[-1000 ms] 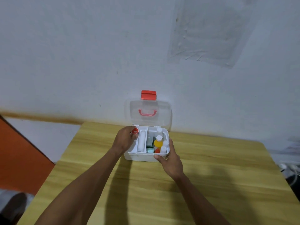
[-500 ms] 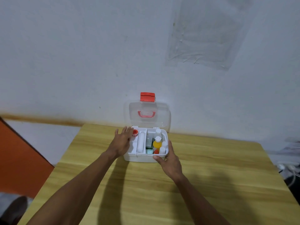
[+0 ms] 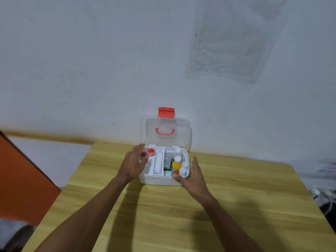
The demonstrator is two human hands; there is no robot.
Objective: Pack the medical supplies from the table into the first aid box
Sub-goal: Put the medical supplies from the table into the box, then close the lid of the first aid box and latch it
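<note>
The white first aid box (image 3: 160,180) stands open at the table's far edge, its clear lid (image 3: 166,132) with a red latch upright against the wall. Inside lie two red-capped tape rolls (image 3: 151,151), a white bandage roll (image 3: 158,163), a yellow bottle (image 3: 176,164), small white bottles (image 3: 182,170) and green packets (image 3: 167,170). My left hand (image 3: 133,163) hovers open over the box's left compartment, fingers spread. My right hand (image 3: 193,176) is open at the box's right front corner, thumb touching the rim.
The wooden table (image 3: 236,197) extends toward me and to the right. An orange panel (image 3: 23,179) stands at the left below table level. White cables (image 3: 325,193) lie off the right edge. The wall rises directly behind the box.
My left hand has let go of the red-capped roll, left it in the box and opened. My right hand has loosened from the box's front corner and opened.
</note>
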